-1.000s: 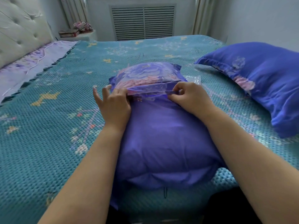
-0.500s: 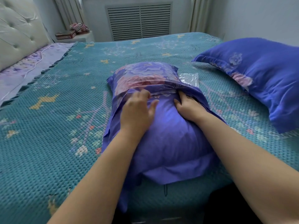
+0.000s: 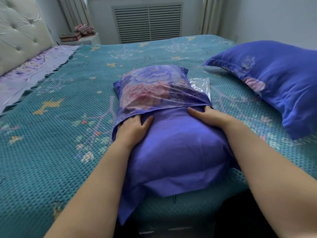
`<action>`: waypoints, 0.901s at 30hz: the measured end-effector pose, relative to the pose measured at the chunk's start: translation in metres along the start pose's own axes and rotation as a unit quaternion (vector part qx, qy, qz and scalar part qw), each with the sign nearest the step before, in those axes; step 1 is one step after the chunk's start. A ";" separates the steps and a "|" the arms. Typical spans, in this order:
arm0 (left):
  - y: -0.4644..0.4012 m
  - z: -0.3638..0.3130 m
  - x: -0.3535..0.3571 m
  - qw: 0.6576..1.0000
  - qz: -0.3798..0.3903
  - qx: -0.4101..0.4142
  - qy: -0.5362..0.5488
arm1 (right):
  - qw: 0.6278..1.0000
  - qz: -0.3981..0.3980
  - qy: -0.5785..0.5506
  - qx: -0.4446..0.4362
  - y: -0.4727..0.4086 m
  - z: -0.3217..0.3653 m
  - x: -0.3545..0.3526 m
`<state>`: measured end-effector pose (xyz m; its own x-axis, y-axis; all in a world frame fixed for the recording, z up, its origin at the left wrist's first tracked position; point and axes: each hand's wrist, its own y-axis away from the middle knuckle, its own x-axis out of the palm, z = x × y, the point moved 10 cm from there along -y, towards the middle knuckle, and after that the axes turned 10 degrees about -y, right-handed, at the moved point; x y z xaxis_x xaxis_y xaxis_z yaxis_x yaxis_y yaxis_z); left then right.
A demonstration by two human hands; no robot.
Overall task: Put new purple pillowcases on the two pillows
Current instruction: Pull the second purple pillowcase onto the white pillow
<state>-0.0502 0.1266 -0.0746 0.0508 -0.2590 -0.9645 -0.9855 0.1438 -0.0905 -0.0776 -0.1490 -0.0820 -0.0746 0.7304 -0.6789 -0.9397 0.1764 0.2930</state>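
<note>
A pillow (image 3: 180,145) in a plain purple pillowcase lies on the bed right in front of me. Its far end is covered by the case's floral flap (image 3: 151,90), purple with pink flowers. My left hand (image 3: 133,127) lies flat on the pillow at the left, its fingertips hidden under the flap's edge. My right hand (image 3: 205,115) rests flat on the right side, with its fingers also tucked beneath the flap and its thumb showing. A second pillow (image 3: 277,79) in a purple floral case lies at the right.
A clear plastic bag (image 3: 200,85) lies just behind the near pillow. The teal knitted bedspread (image 3: 68,117) covers the bed. A padded headboard (image 3: 17,40) stands at the left, and a nightstand with books (image 3: 77,36) stands beyond it. A vent grille (image 3: 147,23) is on the far wall.
Both hands let go of the flap's edge, which they held up over the pillow. The flap now lies lower over the pillow, and both hands have slid under it.
</note>
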 end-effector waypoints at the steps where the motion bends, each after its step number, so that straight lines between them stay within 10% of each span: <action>1: 0.005 -0.002 -0.007 0.999 -0.013 -0.013 -0.045 | 1.000 -0.010 0.003 0.006 -0.002 -0.004 -0.002; 6: 0.028 -0.013 -0.029 0.984 -0.070 -0.030 -0.161 | 0.965 -0.127 0.151 -0.172 0.024 0.065 -0.003; 11: 0.019 -0.036 -0.020 0.993 -0.069 0.061 -0.077 | 0.908 -0.084 0.226 -0.342 0.067 0.125 0.054; 18: 0.004 0.054 -0.003 0.989 0.054 -0.117 0.076 | 0.992 -0.075 0.062 -0.084 0.017 0.044 -0.009; 22: 0.022 0.073 0.012 0.881 0.132 -0.214 0.401 | 0.999 -0.012 0.035 0.016 0.014 0.006 -0.015; 27: 0.028 0.095 -0.035 0.981 -0.020 -0.183 0.064 | 0.985 -0.114 0.126 -0.022 0.026 0.035 -0.028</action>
<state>-0.0640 0.2307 -0.0666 0.0920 -0.3793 -0.9207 -0.9766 -0.2150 -0.0091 -0.0879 -0.1415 -0.0317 0.0644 0.4871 -0.8710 -0.9548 0.2839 0.0882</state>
